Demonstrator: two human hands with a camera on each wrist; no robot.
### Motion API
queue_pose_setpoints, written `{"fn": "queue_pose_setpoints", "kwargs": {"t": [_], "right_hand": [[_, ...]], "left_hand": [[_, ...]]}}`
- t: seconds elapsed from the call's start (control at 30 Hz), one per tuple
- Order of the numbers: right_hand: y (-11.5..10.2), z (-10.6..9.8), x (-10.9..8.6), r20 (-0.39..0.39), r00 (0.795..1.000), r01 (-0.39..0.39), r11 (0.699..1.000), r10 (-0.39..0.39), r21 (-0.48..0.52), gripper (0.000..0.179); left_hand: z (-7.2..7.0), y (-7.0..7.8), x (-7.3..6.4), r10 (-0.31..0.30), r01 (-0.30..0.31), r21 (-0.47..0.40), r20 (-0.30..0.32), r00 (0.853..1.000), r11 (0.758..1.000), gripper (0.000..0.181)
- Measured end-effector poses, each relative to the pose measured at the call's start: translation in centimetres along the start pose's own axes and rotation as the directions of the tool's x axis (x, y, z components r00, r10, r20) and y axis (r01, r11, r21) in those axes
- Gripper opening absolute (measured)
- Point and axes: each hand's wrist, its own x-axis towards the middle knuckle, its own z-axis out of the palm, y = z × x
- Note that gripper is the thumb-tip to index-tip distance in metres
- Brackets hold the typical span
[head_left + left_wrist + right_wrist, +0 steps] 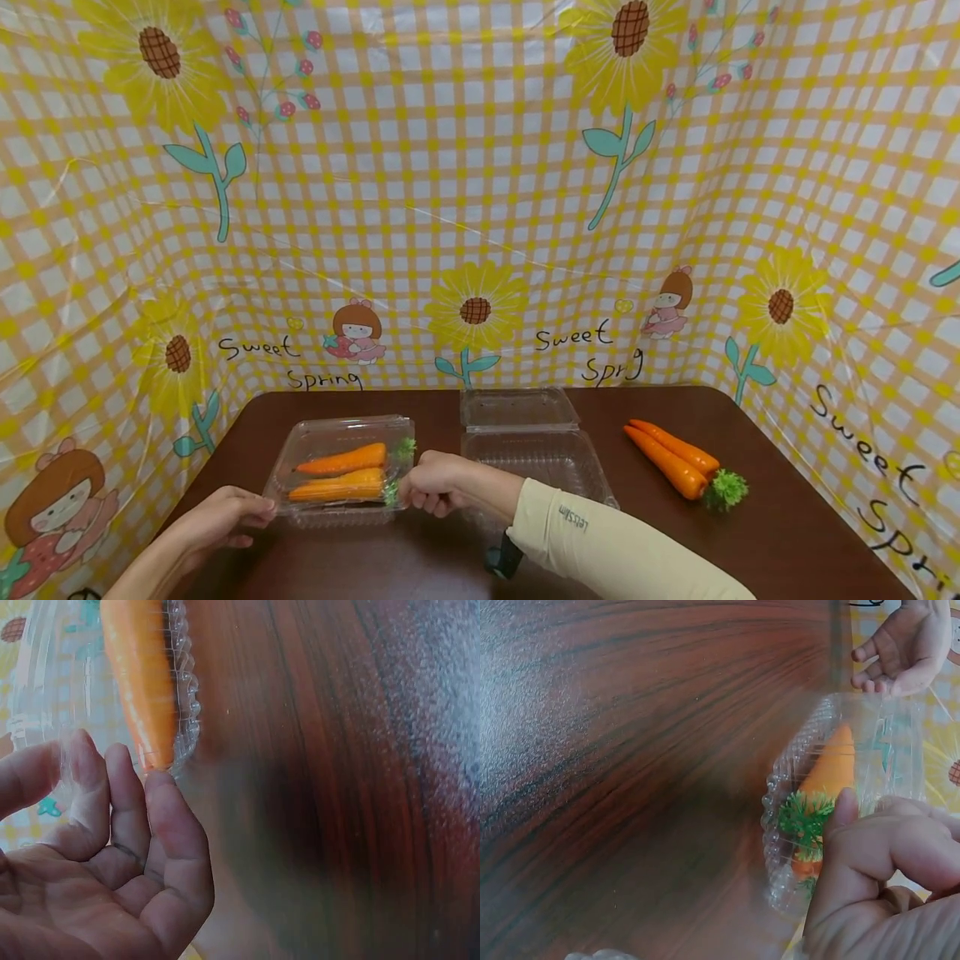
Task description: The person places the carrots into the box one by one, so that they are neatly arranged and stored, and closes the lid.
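A clear plastic clamshell box (322, 433) stands on the left of the table, its lid over the orange carrots (341, 460) inside. Green tops (806, 817) of the carrots point to the box's right end. My left hand (217, 521) is at the front left corner, thumb and forefinger pinching the plastic edge; its other fingers are loosely bent. At the right end, my right hand (438, 483) grips the edge with curled fingers, the thumb (845, 810) against the plastic. That hand hides part of the box's front right corner.
A second clear clamshell box (525, 446) stands with its lid up in the middle, partly behind my right forearm. Two more carrots (671, 458) with a green top lie on the right of the brown table (757, 550). A small dark object (502, 560) shows below my right wrist. Patterned cloth surrounds the table.
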Motion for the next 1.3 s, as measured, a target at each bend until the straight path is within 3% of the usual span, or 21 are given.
{"fn": "queue_pose_setpoints", "kwargs": {"t": [0.17,0.33,0.53,0.77,1.3], "right_hand": [[-0.1,0.2,0.1,0.014,1.000,-0.011,0.997,0.010,0.073,0.030],[-0.1,0.5,0.0,0.005,1.000,-0.010,0.996,0.009,0.088,0.042],[-0.2,0.5,0.1,-0.005,1.000,-0.011,0.996,0.011,0.086,0.041],[0.2,0.6,0.2,-0.006,1.000,0.006,0.999,-0.006,0.045,0.033],[0.6,1.5,0.3,-0.080,0.994,0.066,0.994,-0.073,-0.089,0.051]], "left_hand": [[-0.1,0.2,0.1,0.009,-0.009,0.010,-0.006,1.000,1.000,0.037],[0.0,0.1,0.1,0.003,-0.003,0.008,-0.020,1.000,1.000,0.039],[0.0,0.3,0.1,0.006,-0.006,0.000,-0.026,1.000,1.000,0.037],[0.0,0.3,0.2,0.001,-0.001,0.000,-0.026,1.000,1.000,0.035],[0.1,0.6,0.0,-0.022,0.024,0.030,-0.040,0.999,0.999,0.037]]}}
